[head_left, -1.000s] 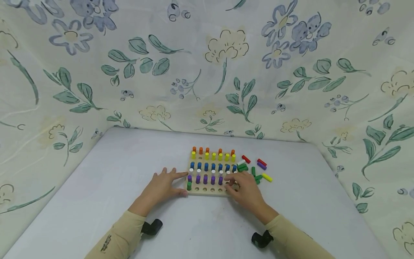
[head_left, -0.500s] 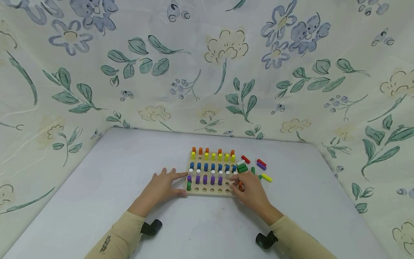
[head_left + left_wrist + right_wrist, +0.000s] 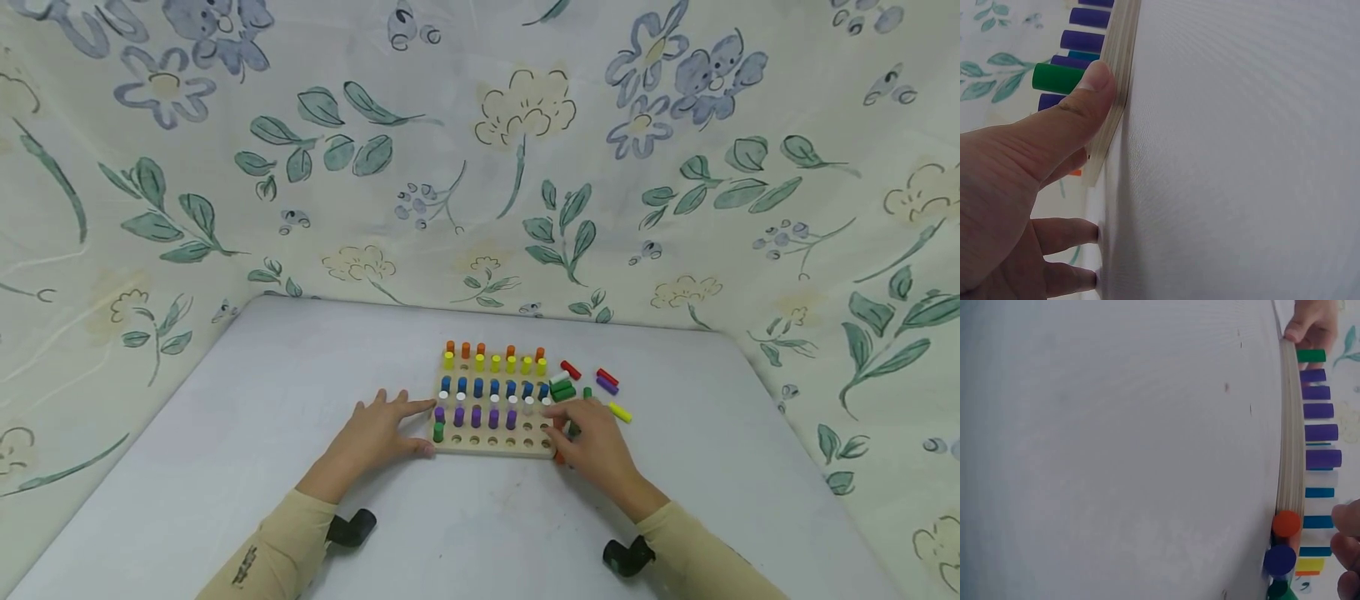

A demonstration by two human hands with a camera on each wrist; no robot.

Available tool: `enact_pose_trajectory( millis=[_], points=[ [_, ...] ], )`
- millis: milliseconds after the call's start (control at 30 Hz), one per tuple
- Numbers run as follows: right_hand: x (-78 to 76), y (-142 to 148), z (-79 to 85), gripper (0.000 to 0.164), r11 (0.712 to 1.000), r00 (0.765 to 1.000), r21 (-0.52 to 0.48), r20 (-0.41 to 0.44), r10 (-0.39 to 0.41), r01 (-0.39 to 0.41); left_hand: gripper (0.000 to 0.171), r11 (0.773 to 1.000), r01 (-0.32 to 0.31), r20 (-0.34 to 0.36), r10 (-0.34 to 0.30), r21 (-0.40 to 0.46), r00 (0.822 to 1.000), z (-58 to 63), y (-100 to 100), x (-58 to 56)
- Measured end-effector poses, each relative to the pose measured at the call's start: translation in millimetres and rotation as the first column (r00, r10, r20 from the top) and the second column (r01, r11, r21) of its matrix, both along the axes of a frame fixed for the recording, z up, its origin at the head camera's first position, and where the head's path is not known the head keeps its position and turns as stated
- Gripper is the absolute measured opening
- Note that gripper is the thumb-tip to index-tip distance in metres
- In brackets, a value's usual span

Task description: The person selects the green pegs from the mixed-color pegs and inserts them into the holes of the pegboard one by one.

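A wooden pegboard (image 3: pixel 491 452) lies on the table with rows of coloured pegs standing in its holes. My left hand (image 3: pixel 378 429) rests at its left side, the thumb by the front corner and the index fingertip at the left edge. Close to that thumb stands a green peg (image 3: pixel 1057 78), alone in the front row; a row of purple pegs (image 3: pixel 476 417) is behind it. My right hand (image 3: pixel 592 437) hovers at the board's right edge, thumb and index finger apart, nothing seen between them. Beneath it, an orange peg (image 3: pixel 1286 524) and a purple peg (image 3: pixel 1280 559) lie beside the board.
Loose pegs lie right of the board: green pegs (image 3: pixel 562 392), a yellow peg (image 3: pixel 620 412), a red peg (image 3: pixel 570 368), and a purple peg (image 3: pixel 607 386) against another red one. A flower-patterned cloth (image 3: pixel 480 167) hangs behind the white table (image 3: pixel 337 342).
My right hand has drawn to the right, from over the board's front right holes to its right edge, uncovering those holes. The left hand has stayed put.
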State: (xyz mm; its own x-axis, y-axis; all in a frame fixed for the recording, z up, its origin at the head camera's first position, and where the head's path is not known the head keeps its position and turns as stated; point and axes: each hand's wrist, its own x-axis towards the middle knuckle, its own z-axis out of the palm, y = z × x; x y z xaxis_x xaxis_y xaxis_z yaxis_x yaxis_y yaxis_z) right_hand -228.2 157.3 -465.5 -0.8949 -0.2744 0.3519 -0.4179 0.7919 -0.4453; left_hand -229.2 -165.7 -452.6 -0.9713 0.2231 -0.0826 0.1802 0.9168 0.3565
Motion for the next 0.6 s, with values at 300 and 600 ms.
enact_pose_trajectory(
  millis=[300,600],
  points=[
    [-1.6,7.0,-1.3,0.021,0.999,1.0,0.026,0.004,-0.025,0.024,0.079,1.0,-0.009,0.011,0.009,-0.001,1.0,1.1,1.2,0.1],
    [-2.6,12.3,-1.6,0.021,0.998,0.999,0.038,-0.006,-0.042,0.042,0.08,1.0,-0.005,0.004,0.005,-0.004,1.0,-0.4,0.9,0.3]
  ],
)
